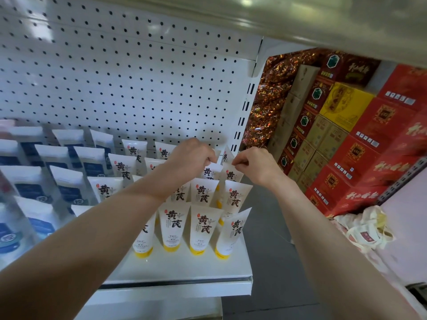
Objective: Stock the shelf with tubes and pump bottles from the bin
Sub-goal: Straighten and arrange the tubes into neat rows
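Observation:
Several white tubes with yellow caps and black characters stand cap-down in rows on the white shelf. My left hand reaches over them and pinches the top edge of a tube in a back row. My right hand pinches the top edge of the neighbouring tube near the shelf's right end. To the left stand several white tubes with dark blue labels. The bin is out of view.
A white pegboard backs the shelf and another shelf hangs overhead. Stacked red, yellow and tan boxes and a foil-wrapped bundle stand to the right. A cloth bag lies on a pink surface at lower right.

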A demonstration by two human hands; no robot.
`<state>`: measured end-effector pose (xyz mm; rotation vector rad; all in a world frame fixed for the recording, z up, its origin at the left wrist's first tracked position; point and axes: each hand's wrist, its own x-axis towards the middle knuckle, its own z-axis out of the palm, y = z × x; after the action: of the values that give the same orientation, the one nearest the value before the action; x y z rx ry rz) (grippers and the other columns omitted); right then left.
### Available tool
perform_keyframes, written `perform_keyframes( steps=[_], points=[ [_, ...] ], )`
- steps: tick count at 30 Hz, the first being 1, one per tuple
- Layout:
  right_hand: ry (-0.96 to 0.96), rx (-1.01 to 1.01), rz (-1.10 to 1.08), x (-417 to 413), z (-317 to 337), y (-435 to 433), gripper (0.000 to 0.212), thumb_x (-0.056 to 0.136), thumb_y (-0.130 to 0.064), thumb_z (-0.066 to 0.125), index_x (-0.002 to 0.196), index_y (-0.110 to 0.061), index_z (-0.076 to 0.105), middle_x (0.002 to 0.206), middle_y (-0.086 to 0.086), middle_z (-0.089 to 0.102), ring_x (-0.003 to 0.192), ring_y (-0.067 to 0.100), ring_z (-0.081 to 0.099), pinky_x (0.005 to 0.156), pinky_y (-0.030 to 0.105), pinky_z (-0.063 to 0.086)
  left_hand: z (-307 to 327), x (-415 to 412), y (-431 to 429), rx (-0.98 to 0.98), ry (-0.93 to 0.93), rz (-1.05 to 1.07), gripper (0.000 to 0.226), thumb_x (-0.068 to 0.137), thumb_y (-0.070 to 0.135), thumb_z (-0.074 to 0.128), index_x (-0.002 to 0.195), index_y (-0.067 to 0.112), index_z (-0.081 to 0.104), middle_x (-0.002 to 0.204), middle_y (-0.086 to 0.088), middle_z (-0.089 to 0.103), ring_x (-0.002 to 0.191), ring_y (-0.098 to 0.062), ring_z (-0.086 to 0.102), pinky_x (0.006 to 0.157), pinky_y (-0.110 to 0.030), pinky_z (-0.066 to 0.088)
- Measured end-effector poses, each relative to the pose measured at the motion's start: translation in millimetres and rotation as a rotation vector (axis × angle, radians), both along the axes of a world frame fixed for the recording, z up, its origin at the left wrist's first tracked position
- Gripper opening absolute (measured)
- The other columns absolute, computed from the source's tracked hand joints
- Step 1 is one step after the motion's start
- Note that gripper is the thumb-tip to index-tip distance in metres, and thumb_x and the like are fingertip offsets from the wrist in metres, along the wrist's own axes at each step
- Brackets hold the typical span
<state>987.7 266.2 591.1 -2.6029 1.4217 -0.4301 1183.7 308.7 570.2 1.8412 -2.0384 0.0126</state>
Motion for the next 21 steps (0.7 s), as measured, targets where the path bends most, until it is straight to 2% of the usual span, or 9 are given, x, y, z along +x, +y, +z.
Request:
perform_keyframes(
  steps=[2, 5, 9, 13, 16, 18, 19, 21],
  points=[
    [-0.012, -0.003, 0.010, -1, 0, -1, 0.022, 0.092, -0.014, 0.060, 0.104, -0.021, 0.077, 0.102, -0.003, 0.074, 0.096, 0.018, 0.066, 0.088, 0.036, 0.053, 2, 1, -2, -0.012, 0.011, 0.004, 0.035, 0.088, 0.005, 0.054, 0.104, 0.030, 0.073, 0.085, 0.006, 0.062, 0.088, -0.017, 0.060, 0.061, -0.022, 0.036],
    [-0.085, -0.048, -0.003, -2, 1, -6, 0.022, 0.089, -0.014, 0.058, 0.093, -0.020, 0.078, 0.091, -0.003, 0.075, 0.085, 0.019, 0.067, 0.079, 0.038, 0.056, 3, 3, -6, -0.049, 0.007, 0.015, 0.028, 0.094, 0.012, 0.054, 0.108, 0.028, 0.072, 0.102, -0.001, 0.067, 0.101, -0.021, 0.060, 0.071, -0.025, 0.040],
    [-0.170, -0.116, -0.071, 0, 7, -16, 0.022, 0.090, -0.013, 0.057, 0.094, -0.019, 0.078, 0.097, -0.003, 0.074, 0.091, 0.019, 0.066, 0.081, 0.033, 0.053, 8, 6, -11, -0.073, -0.018, 0.017, 0.029, 0.095, 0.011, 0.055, 0.117, 0.024, 0.068, 0.115, -0.005, 0.066, 0.111, -0.024, 0.054, 0.087, -0.035, 0.048],
    [-0.162, -0.086, -0.102, 2, 8, -30, 0.019, 0.092, -0.023, 0.062, 0.104, -0.018, 0.076, 0.107, -0.003, 0.073, 0.098, 0.019, 0.064, 0.085, 0.030, 0.051, 14, 8, -15, -0.092, -0.056, -0.001, 0.036, 0.089, -0.001, 0.053, 0.111, 0.020, 0.071, 0.107, -0.002, 0.067, 0.105, -0.024, 0.054, 0.085, -0.035, 0.048],
    [-0.140, -0.042, -0.115, 8, 3, -41, 0.020, 0.090, -0.031, 0.066, 0.104, -0.020, 0.076, 0.104, -0.003, 0.073, 0.094, 0.018, 0.066, 0.086, 0.034, 0.053, 17, 9, -19, -0.090, -0.043, 0.007, 0.044, 0.085, -0.009, 0.051, 0.108, 0.021, 0.071, 0.094, 0.002, 0.066, 0.093, -0.018, 0.051, 0.078, -0.032, 0.046],
    [-0.132, -0.015, -0.119, 13, -1, -46, 0.022, 0.088, -0.037, 0.068, 0.101, -0.022, 0.076, 0.102, -0.002, 0.072, 0.090, 0.017, 0.066, 0.085, 0.037, 0.055, 18, 9, -22, -0.082, -0.052, 0.010, 0.045, 0.085, -0.010, 0.050, 0.108, 0.022, 0.071, 0.081, 0.009, 0.057, 0.086, -0.014, 0.046, 0.074, -0.028, 0.042],
    [-0.122, -0.005, -0.119, 15, -2, -48, 0.024, 0.087, -0.040, 0.068, 0.101, -0.022, 0.076, 0.101, -0.003, 0.072, 0.088, 0.017, 0.066, 0.083, 0.036, 0.056, 17, 9, -23, -0.077, -0.052, 0.013, 0.044, 0.085, -0.010, 0.050, 0.107, 0.022, 0.071, 0.078, 0.012, 0.054, 0.087, -0.013, 0.046, 0.073, -0.027, 0.040],
    [-0.101, 0.013, -0.117, 18, -4, -50, 0.027, 0.086, -0.044, 0.068, 0.101, -0.022, 0.076, 0.097, -0.004, 0.073, 0.085, 0.015, 0.066, 0.078, 0.034, 0.056, 16, 11, -25, -0.058, -0.034, 0.022, 0.044, 0.087, -0.008, 0.050, 0.110, 0.024, 0.070, 0.084, 0.009, 0.059, 0.095, -0.015, 0.053, 0.076, -0.026, 0.040]
  ],
)
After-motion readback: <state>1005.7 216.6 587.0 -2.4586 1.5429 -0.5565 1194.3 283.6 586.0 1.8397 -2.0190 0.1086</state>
